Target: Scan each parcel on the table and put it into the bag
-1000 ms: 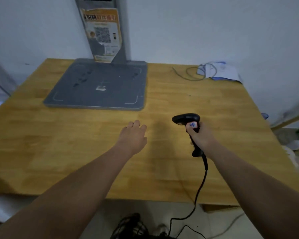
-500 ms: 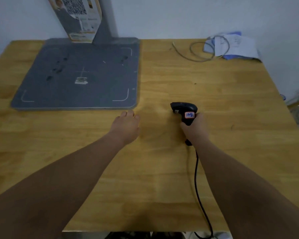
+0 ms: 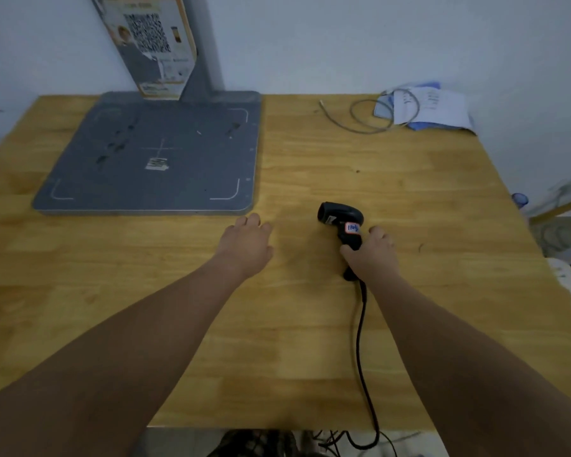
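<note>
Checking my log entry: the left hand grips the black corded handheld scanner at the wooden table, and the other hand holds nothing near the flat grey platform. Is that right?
No, the hands are swapped. The head view shows the right hand gripping the black corded handheld scanner at the wooden table, while the left hand holds nothing near the flat grey platform.
</note>
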Motion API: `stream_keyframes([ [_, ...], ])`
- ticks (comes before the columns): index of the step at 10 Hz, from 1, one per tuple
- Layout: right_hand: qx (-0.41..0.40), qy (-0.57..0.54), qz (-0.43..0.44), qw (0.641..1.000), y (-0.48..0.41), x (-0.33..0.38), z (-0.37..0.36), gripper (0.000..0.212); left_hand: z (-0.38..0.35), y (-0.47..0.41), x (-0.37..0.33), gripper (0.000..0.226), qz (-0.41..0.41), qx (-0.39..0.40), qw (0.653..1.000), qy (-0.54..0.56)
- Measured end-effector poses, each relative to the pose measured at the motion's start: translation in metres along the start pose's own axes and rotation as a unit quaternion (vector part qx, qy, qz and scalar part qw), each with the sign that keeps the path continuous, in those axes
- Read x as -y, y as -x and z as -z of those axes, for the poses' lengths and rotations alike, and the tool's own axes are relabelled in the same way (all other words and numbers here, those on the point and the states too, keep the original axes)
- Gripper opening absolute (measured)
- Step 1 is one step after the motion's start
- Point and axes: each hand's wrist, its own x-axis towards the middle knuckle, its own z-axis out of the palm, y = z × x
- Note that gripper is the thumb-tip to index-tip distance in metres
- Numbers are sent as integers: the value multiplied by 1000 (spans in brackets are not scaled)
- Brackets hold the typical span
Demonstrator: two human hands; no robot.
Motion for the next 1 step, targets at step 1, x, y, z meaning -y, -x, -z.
stream_keyframes([
  [1,-36,29,52,998,12,10,29,63,22,12,-3,42,-2,-35,999,-11],
])
